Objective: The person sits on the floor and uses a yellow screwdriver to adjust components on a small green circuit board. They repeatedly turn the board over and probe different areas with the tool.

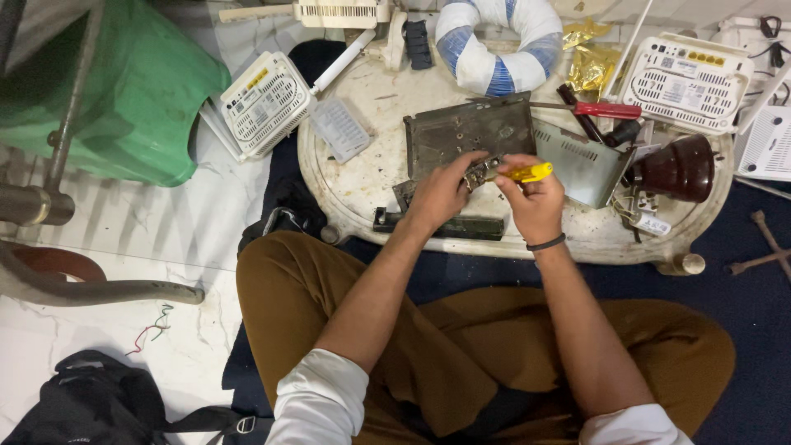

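His left hand (438, 194) pinches a small circuit board (477, 173) over the counter (362, 177); right hand (534, 202) fingers clench a yellow screwdriver (527, 173). A slipping tip could gouge it or jab his thumb.

Hidden and cut-off parts of a head-camera view over a low round work table.

The small metal part (476, 173) at frame centre is mostly covered by the left hand (441, 194) and right hand (531, 202), too small to identify. The yellow-handled tool (529, 172) hides its tip behind the fingers. The black bag (91, 404) at lower left, green bin (140, 91) at upper left and white router (770, 144) at the right edge are cropped. Both elbows leave the bottom edge.
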